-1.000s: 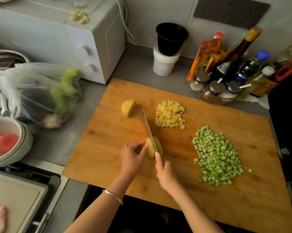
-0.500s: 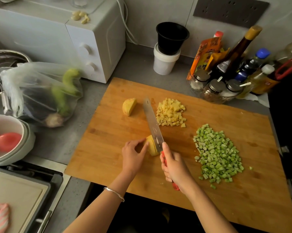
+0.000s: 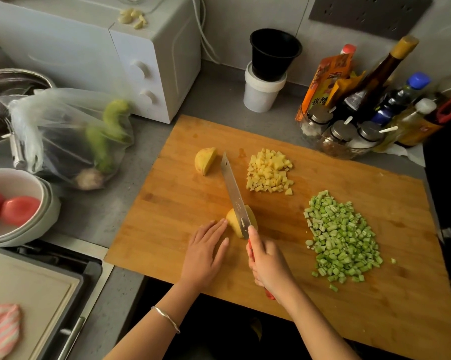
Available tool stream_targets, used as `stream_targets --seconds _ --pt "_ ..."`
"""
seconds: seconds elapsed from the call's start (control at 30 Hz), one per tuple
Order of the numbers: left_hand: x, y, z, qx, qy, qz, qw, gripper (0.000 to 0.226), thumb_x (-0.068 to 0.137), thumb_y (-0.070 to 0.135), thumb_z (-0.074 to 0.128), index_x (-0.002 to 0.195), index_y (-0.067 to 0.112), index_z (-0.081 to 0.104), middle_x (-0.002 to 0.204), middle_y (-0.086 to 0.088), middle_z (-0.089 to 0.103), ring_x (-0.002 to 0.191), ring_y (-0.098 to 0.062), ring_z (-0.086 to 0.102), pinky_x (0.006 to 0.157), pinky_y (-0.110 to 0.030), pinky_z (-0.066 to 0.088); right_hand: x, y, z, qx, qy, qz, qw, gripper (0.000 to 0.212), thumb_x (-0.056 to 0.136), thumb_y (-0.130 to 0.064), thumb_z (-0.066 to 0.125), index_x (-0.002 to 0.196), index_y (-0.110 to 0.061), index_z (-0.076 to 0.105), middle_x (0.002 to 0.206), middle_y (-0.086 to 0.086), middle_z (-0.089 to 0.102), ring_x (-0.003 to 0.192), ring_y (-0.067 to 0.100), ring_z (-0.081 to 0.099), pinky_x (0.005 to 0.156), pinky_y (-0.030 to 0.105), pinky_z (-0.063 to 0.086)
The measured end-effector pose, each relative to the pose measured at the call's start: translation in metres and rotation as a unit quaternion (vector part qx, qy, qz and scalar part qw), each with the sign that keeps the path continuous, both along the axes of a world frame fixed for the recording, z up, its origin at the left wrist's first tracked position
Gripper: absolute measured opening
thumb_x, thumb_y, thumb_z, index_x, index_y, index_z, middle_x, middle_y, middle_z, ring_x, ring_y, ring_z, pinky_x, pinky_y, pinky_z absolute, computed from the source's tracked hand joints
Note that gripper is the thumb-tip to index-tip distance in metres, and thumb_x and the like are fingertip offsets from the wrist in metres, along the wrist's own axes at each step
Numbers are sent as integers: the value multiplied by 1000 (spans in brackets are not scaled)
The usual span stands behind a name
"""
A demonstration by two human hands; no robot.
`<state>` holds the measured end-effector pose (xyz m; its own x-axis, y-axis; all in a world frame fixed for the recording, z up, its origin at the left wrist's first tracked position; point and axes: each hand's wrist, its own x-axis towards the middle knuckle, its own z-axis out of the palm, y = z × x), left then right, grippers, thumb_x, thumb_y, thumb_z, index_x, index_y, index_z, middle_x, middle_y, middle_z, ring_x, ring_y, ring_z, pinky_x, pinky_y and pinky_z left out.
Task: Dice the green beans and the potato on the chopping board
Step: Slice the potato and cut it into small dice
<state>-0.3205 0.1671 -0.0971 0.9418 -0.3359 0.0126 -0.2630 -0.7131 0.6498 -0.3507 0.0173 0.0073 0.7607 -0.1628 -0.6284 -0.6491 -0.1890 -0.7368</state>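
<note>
The person is working a potato piece point(image 3: 233, 222) near the middle of the near half of the chopping board point(image 3: 323, 302), with the knife point(image 3: 233, 188) lying across its top and the blade tip pointing toward the far side. The right hand point(image 3: 268, 263) is gripping the knife's red handle, its forefinger stretching forward along the blade's back. The left hand point(image 3: 206, 250) is lying flat with straight fingers, the fingertips touching the piece's left side without curling round it. This piece is looking firm and dense, and its cut faces are probably wet and slippery, so it is likely sitting safest flat side down, steadied from the left flank with fingertips kept clear of the edge. Two potato pieces are waiting undiced: this one and a second wedge point(image 3: 205, 160) toward the far left of the board, well apart. One heap of diced potato point(image 3: 269, 172) is sitting just right of the blade tip, and one larger heap of diced green beans point(image 3: 342, 237) is lying at the right, with a few strays beside it; those small bits are looking light and prone to rolling.
</note>
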Motion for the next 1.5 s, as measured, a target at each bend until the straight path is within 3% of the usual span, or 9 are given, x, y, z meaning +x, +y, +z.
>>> stream_targets --seconds 0.4,0.6,0.83,0.97,1.23,1.4,1.5 --pt "0 -1 0 10 12 -5 1000 55 96 60 16 142 38 37 145 21 38 139 -1 21 115 -31 18 0 3 -14 -63 34 19 997 57 95 -63 27 61 -19 43 35 -10 37 34 4 34 42 23 26" --pt "0 -1 0 3 14 -6 1000 57 96 61 16 142 37 39 145 21 38 139 -1 21 116 -32 18 4 8 -29 -91 57 22 994 55 89 -68 25 62 -22 42 53 -7 40 45 9 36 44 22 27" --pt "-1 -1 4 1 13 -10 1000 56 95 61 16 143 38 33 146 18 38 140 -4 21 116 -35 17 6 6 -31 -86 64 17 994 55 94 -64 26 62 -22 42 52 -7 41 45 9 37 45 22 29" --pt "-2 -1 4 16 0 -22 1000 53 96 60 20 144 41 31 146 17 37 140 -5 19 115 -28 10 7 10 -30 -94 54 33 994 51 93 -66 27 63 -26 41 53 -9 39 47 8 36 46 21 28" --pt "-1 0 3 37 4 -28 999 51 95 61 18 143 46 28 147 17 36 140 -5 18 114 -25 4 10 5 1 7 82 9 997 54 95 -63 33 76 -14 45 47 -5 33 37 9 30 39 22 25" --pt "0 1 6 37 -14 -34 999 55 94 61 17 144 41 31 146 15 38 139 -5 20 112 -22 3 4 -3 15 80 36 -28 996 51 95 -61 38 74 -14 43 48 -3 31 37 11 26 40 23 21" --pt "7 2 7 8 -20 -33 999 55 93 60 28 141 36 38 140 12 46 134 -6 28 109 -19 11 1 -16 22 94 -12 -44 995 52 93 -61 38 73 -13 43 48 -1 31 37 12 26 39 21 22"
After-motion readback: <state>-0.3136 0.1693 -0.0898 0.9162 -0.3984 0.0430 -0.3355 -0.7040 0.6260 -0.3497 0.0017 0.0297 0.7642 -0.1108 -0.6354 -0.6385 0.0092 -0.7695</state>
